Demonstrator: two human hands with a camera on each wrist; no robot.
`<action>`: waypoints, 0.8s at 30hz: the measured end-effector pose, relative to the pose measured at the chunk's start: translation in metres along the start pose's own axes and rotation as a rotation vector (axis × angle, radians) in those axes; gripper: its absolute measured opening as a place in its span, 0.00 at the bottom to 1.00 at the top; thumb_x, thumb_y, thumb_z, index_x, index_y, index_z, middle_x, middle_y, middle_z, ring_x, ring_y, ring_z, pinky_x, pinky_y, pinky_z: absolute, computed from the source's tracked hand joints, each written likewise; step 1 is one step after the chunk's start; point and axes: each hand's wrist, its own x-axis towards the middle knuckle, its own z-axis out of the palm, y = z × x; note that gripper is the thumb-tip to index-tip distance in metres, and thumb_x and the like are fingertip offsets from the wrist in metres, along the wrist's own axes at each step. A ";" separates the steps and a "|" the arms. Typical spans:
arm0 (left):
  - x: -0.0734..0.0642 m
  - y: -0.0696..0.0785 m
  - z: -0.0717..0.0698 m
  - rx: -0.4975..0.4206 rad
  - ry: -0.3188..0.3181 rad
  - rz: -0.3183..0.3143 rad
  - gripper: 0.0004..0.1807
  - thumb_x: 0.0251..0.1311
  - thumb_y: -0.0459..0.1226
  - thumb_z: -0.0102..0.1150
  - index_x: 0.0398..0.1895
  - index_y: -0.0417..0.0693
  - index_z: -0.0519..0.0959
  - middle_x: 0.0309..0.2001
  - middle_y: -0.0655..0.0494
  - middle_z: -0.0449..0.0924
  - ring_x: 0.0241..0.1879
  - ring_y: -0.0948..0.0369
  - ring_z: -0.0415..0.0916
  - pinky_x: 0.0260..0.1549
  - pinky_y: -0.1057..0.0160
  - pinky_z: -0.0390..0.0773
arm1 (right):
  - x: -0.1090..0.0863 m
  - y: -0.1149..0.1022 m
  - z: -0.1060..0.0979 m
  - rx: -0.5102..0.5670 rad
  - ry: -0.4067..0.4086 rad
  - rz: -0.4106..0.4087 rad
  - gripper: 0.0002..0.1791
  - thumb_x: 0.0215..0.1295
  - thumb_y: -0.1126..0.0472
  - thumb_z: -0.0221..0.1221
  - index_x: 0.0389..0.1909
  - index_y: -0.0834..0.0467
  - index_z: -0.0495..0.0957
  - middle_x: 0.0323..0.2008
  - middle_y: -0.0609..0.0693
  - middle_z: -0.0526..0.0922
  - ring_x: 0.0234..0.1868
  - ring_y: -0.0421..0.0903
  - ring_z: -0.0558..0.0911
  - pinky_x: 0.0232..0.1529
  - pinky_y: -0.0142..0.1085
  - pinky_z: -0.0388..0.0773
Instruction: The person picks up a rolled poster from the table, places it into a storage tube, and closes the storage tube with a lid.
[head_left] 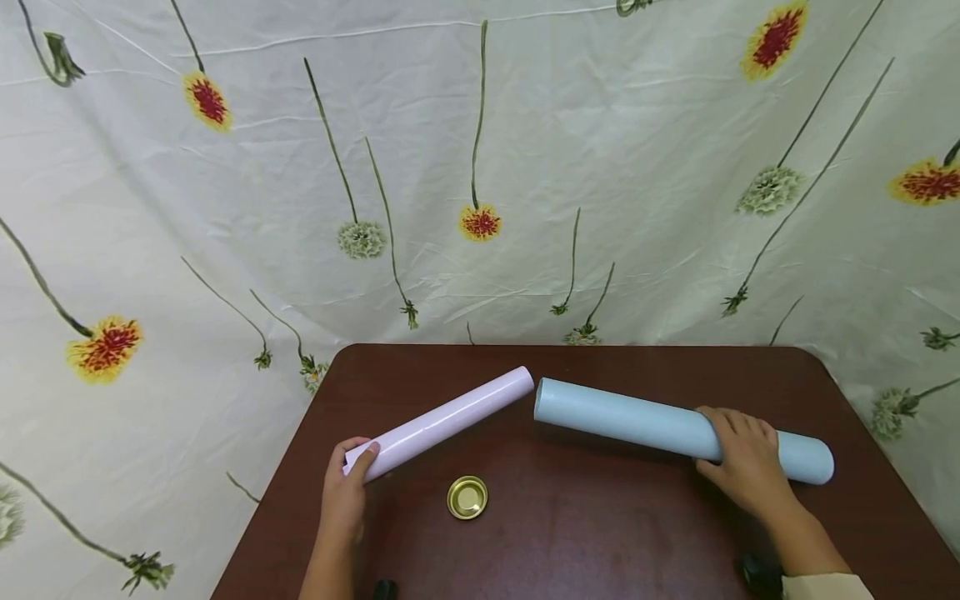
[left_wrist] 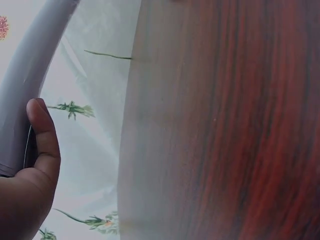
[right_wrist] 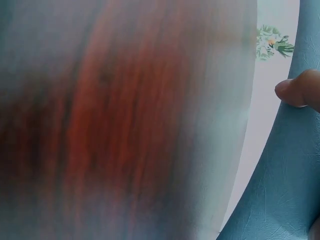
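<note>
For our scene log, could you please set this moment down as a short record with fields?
Left hand: grips the near end of the lilac roll
Right hand: grips the light-blue roll toward its right end
Inner roll ends: close together; contact unclear
Gold dish: on the table, nearer the person than the lilac roll
Table: dark reddish-brown
Backdrop: pale floral cloth

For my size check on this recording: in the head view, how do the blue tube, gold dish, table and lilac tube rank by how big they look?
Largest to smallest:
1. Table
2. Blue tube
3. Lilac tube
4. Gold dish
No two look alike in size.
</note>
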 end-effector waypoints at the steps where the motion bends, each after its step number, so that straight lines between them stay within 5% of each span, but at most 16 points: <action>1: 0.000 0.000 0.000 -0.007 -0.001 -0.005 0.20 0.73 0.42 0.55 0.60 0.41 0.67 0.52 0.54 0.66 0.43 0.63 0.73 0.43 0.61 0.83 | 0.000 0.000 0.000 0.003 0.003 0.001 0.48 0.36 0.63 0.81 0.63 0.59 0.71 0.54 0.66 0.76 0.55 0.67 0.72 0.53 0.65 0.59; 24: -0.002 0.002 -0.001 -0.044 0.010 0.004 0.09 0.72 0.40 0.53 0.51 0.49 0.74 0.46 0.65 0.70 0.45 0.62 0.69 0.44 0.64 0.70 | 0.002 0.002 0.000 0.017 0.012 0.011 0.49 0.35 0.65 0.81 0.64 0.59 0.71 0.54 0.66 0.75 0.55 0.67 0.72 0.53 0.66 0.57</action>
